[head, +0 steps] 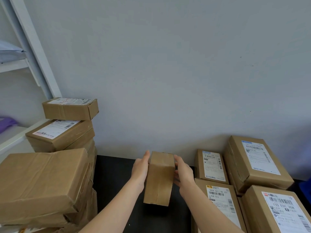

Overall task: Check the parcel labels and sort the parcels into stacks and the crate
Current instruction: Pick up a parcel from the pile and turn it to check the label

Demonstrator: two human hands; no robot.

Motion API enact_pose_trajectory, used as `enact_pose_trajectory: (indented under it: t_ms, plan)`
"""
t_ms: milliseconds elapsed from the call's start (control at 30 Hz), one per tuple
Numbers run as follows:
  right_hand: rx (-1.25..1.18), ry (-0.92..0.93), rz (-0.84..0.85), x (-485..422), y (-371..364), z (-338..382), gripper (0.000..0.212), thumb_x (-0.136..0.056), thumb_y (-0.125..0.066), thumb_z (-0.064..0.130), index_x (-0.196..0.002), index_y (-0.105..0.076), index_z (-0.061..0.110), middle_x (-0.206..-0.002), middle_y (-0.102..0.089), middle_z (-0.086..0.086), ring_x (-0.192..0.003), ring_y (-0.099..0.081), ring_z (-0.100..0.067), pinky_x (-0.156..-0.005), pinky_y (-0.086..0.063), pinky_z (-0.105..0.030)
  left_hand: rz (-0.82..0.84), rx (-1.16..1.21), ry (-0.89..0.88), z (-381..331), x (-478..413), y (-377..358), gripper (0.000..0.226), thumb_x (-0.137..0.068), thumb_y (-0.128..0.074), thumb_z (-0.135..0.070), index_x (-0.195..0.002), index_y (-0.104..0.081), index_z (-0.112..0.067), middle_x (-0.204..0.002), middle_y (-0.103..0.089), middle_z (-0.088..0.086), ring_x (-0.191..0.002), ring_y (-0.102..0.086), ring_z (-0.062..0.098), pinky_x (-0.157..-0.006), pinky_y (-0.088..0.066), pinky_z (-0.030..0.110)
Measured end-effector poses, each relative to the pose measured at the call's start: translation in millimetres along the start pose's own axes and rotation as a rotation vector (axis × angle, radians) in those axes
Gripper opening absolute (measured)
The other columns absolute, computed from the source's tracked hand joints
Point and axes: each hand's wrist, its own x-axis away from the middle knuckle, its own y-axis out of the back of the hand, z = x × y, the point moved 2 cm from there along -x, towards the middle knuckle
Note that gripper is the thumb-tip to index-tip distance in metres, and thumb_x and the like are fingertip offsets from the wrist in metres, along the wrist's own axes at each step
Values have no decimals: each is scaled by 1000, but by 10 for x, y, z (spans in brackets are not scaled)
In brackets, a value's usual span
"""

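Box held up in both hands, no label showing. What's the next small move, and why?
Probably turn the box over between the left hand and right hand. Its visible faces are plain cardboard, while the parcels at right show labels on top, so its label likely faces away.

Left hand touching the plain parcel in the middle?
Touching. Head view: the left hand lies against the left side of the parcel, with no gap visible between them.
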Motion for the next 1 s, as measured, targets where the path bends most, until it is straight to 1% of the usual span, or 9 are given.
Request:
enact_pose_trajectory:
  t_ms: [33,100,167,300,433,533,633,767,1000]
  plan:
    - [4,4,-1,2,4,-1,46,-80,-63,54,-107,-60,17,-103,-63,-9,-97,-60,-26,-86,-54,-43,2,-12,0,-1,-3,-4,34,-96,-42,-50,-89,-53,-18,-92,-57,4,-83,-53,17,-84,-44,39]
    - [23,18,7,9,11,-4,45,-81,-65,50,-110,-57,17,-106,-61,-9,-99,-58,-26,-88,-53,-43,8,-52,-2,14,-13,-2,31,-93,-51,-48,-90,-52,-18,-98,-57,6,-90,-55,20,-93,-47,45]
    - [55,36,27,20,17,-22,43,-82,-67,43,-113,-56,15,-109,-59,-8,-102,-57,-26,-90,-52,-42,8,-88,-13,48,-29,9,28,-89,-61,-42,-83,-49,-17,-97,-56,6,-93,-54,22,-95,-47,47]
    - [123,71,43,32,34,-63,40,-81,-73,30,-114,-56,16,-108,-57,-4,-104,-54,-23,-96,-49,-45,6,-202,-14,143,-30,19,34,-82,-70,-40,-98,-50,-16,-105,-55,6,-99,-55,22,-92,-51,44]
    - [180,91,67,39,39,-99,44,-79,-76,23,-115,-52,17,-111,-56,-4,-105,-54,-23,-96,-49,-45,-14,-339,-47,176,-42,32,39,-82,-70,-40,-102,-48,-16,-104,-53,4,-99,-55,21,-89,-53,41]
    - [218,94,78,42,33,-140,47,-78,-76,24,-117,-50,19,-113,-54,-4,-104,-53,-22,-94,-50,-43,-29,-387,-64,185,-65,53,38,-81,-70,-42,-97,-46,-18,-98,-52,1,-95,-56,20,-86,-54,40]
    - [225,88,92,28,22,-162,48,-77,-77,26,-116,-49,20,-113,-53,-3,-105,-53,-23,-94,-50,-45,-18,-375,-45,211,-95,83,37,-80,-72,-43,-92,-45,-20,-100,-54,2,-95,-57,21,-86,-54,44]
    - [245,82,106,-3,7,-152,50,-77,-77,28,-117,-47,23,-112,-52,-1,-105,-54,-23,-94,-50,-47,-16,-362,-39,228,-137,95,37,-79,-73,-39,-94,-45,-21,-102,-53,3,-97,-57,22,-86,-54,45]
    - [279,62,122,-8,15,-127,52,-79,-76,28,-121,-47,21,-119,-53,-4,-107,-54,-23,-92,-51,-44,-13,-382,-37,218,-178,98,39,-78,-75,-37,-99,-47,-19,-102,-53,2,-97,-57,22,-84,-56,45]
